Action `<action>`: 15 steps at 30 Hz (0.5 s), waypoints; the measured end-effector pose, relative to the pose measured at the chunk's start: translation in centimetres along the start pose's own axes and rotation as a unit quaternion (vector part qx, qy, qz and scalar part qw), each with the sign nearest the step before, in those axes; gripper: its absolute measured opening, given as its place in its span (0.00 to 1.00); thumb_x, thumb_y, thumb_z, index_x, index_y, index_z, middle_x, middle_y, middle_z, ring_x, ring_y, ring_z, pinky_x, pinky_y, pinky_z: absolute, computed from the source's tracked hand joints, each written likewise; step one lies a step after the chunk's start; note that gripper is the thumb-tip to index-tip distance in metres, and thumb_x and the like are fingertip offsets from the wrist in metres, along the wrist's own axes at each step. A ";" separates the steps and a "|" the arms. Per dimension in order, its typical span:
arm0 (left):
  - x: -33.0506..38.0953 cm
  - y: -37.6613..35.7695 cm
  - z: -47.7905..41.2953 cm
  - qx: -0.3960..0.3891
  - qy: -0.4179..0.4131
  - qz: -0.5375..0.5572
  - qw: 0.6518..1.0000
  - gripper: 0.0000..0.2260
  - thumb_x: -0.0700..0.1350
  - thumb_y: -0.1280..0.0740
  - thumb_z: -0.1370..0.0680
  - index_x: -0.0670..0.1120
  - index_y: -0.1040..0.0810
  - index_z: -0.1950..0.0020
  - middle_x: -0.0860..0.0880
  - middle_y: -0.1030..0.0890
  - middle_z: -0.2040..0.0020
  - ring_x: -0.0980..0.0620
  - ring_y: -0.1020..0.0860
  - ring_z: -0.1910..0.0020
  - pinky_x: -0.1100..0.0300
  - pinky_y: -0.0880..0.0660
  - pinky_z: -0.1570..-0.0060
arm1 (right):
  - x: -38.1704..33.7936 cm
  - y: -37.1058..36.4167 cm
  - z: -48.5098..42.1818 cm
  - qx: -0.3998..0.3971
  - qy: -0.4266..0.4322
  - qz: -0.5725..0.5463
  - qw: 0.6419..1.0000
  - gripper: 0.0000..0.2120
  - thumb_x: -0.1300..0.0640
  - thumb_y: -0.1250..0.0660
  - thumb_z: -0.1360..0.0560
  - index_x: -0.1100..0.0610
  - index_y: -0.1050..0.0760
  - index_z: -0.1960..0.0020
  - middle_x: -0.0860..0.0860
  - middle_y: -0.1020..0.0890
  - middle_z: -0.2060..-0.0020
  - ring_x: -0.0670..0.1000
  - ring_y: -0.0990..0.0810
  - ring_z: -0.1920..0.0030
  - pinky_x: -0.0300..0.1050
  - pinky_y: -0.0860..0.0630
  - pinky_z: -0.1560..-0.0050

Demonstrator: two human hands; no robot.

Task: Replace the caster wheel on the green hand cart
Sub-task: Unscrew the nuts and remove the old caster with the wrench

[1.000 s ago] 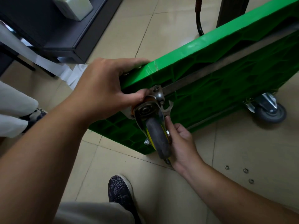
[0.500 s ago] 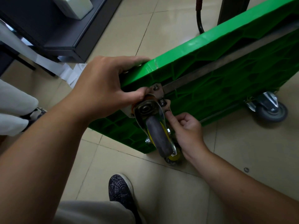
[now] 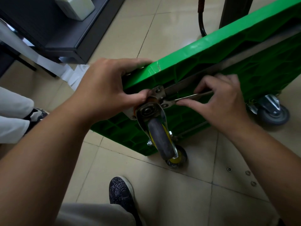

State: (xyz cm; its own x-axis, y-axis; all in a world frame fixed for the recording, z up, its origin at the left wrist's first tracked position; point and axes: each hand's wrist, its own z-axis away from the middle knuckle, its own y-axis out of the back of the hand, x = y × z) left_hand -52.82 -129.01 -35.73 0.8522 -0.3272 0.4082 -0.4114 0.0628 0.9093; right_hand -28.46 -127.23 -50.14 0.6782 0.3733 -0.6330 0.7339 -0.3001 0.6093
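I see the green hand cart (image 3: pixel 211 51) tipped on edge on the tiled floor (image 3: pixel 162 201), its caster wheel (image 3: pixel 160 139) at the near corner. My left hand (image 3: pixel 104 92) grips that corner, fingers (image 3: pixel 130 62) curled over the rim. My right hand (image 3: pixel 223 101) pinches a wrench (image 3: pixel 192 96) whose head sits at the wheel's mounting plate (image 3: pixel 158 92).

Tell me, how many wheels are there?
3. One grey wheel at the near corner of the green cart, one yellow-hubbed wheel low behind it, one caster at right. More may hide behind the cart.
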 end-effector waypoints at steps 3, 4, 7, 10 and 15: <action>0.0 0.0 0.0 -0.002 0.002 0.004 1.000 0.28 0.54 0.27 0.29 0.52 0.22 0.28 0.52 0.15 0.39 0.56 0.17 0.42 0.49 0.19 0.40 | -0.5 0.7 -0.7 0.020 0.091 0.043 0.995 0.25 0.32 0.26 0.35 0.54 0.25 0.62 0.42 0.29 0.64 0.49 0.29 0.59 0.48 0.35 0.51; 0.0 0.0 0.0 -0.003 0.002 0.004 1.000 0.28 0.54 0.27 0.29 0.52 0.22 0.28 0.51 0.16 0.38 0.55 0.17 0.42 0.49 0.20 0.40 | -0.4 0.8 -0.8 0.021 0.106 0.048 0.993 0.25 0.33 0.25 0.35 0.55 0.25 0.62 0.43 0.29 0.64 0.49 0.29 0.59 0.48 0.35 0.50; 0.1 0.0 0.0 -0.005 0.006 0.012 1.000 0.28 0.54 0.27 0.29 0.52 0.22 0.28 0.52 0.16 0.38 0.55 0.17 0.42 0.49 0.19 0.40 | 0.4 1.1 -1.1 0.019 0.126 0.043 0.991 0.25 0.32 0.26 0.34 0.54 0.25 0.62 0.45 0.26 0.64 0.48 0.29 0.59 0.47 0.37 0.49; 0.1 0.0 0.0 -0.008 0.008 0.019 1.000 0.28 0.54 0.27 0.29 0.51 0.22 0.28 0.52 0.15 0.39 0.55 0.16 0.43 0.49 0.19 0.41 | 1.6 0.7 -0.3 0.008 0.089 -0.006 0.996 0.24 0.30 0.26 0.34 0.51 0.25 0.62 0.44 0.24 0.64 0.46 0.29 0.56 0.44 0.35 0.51; 0.1 0.1 0.0 -0.003 0.008 0.013 1.000 0.29 0.54 0.27 0.29 0.51 0.22 0.28 0.51 0.15 0.39 0.55 0.16 0.43 0.49 0.19 0.42 | -0.6 -3.1 4.3 -0.011 -0.232 -0.392 0.890 0.24 0.32 0.22 0.40 0.49 0.24 0.62 0.43 0.19 0.68 0.41 0.20 0.65 0.32 0.25 0.63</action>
State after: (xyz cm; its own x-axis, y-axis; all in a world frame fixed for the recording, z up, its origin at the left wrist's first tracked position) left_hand -52.75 -129.05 -35.63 0.8464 -0.3103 0.4327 -0.4317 0.0760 0.8988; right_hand -30.97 -130.28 -53.70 -0.0953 0.0557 -0.9939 0.9910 -0.0890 -0.1000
